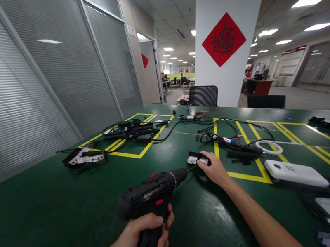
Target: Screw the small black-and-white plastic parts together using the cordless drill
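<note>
A hand could pass between the drill [147, 196] and the table's [45, 209] left edge, but a cable bundle [135, 130] obstructs the way toward the far left corner.

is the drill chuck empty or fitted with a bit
Fitted: a thin bit sticks out of the drill chuck, towards the part the right hand touches.
</note>
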Action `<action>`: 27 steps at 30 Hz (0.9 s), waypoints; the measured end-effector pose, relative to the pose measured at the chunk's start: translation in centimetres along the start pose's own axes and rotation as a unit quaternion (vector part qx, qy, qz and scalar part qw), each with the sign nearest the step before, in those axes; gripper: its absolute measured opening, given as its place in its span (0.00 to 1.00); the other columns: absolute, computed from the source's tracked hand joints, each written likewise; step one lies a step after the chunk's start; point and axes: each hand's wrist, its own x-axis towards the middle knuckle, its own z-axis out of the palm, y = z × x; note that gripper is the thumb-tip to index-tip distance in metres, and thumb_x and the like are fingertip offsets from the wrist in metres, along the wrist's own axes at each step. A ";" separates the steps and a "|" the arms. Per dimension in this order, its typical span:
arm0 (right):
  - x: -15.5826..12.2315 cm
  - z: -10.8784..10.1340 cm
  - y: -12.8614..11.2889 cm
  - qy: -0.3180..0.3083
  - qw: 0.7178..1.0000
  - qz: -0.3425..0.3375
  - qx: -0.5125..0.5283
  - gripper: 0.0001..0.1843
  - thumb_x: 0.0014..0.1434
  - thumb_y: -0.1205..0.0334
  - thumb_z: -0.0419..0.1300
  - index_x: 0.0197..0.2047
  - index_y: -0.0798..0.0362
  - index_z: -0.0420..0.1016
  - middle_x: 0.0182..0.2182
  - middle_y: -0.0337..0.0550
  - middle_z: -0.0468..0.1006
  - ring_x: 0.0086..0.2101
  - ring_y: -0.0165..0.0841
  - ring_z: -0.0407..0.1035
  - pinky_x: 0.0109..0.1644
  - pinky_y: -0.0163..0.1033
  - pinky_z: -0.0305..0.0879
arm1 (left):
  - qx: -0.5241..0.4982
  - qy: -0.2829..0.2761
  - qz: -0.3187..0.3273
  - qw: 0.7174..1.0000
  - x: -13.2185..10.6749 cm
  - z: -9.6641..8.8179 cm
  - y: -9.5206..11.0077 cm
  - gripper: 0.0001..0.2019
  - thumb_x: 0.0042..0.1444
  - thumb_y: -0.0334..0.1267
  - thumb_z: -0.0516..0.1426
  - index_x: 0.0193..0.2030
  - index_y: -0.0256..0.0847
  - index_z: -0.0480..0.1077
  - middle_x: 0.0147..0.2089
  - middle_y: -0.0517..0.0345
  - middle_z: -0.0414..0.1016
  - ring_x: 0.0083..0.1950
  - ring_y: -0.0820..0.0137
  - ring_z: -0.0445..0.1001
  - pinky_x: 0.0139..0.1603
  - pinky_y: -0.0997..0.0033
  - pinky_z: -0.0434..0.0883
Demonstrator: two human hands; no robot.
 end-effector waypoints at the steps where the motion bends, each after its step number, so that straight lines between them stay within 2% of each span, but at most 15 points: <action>1: 0.0 0.0 0.0 0.000 1.000 0.000 0.001 0.19 0.53 0.55 0.56 0.48 0.50 0.69 0.41 0.44 0.70 0.40 0.35 0.66 0.48 0.39 0.60 | -0.001 0.000 -0.001 1.000 0.0 0.0 0.0 0.10 0.53 0.31 0.46 0.40 0.35 0.64 0.33 0.55 0.64 0.19 0.77 0.61 0.27 0.68 0.62; 17: 0.1 0.0 -0.1 0.001 1.000 0.003 0.001 0.19 0.53 0.56 0.56 0.48 0.51 0.70 0.41 0.44 0.70 0.40 0.34 0.67 0.48 0.39 0.60 | -0.006 -0.001 -0.005 1.000 -0.1 -0.3 -0.1 0.11 0.54 0.31 0.45 0.41 0.34 0.64 0.33 0.56 0.64 0.20 0.78 0.61 0.27 0.68 0.61; 27: 0.0 0.0 -0.3 0.003 1.000 0.001 0.008 0.19 0.53 0.55 0.56 0.48 0.49 0.70 0.40 0.43 0.71 0.39 0.34 0.67 0.47 0.38 0.61 | -0.019 0.002 -0.002 1.000 0.1 -0.1 -0.3 0.08 0.52 0.31 0.48 0.38 0.36 0.64 0.30 0.59 0.62 0.19 0.77 0.61 0.26 0.68 0.62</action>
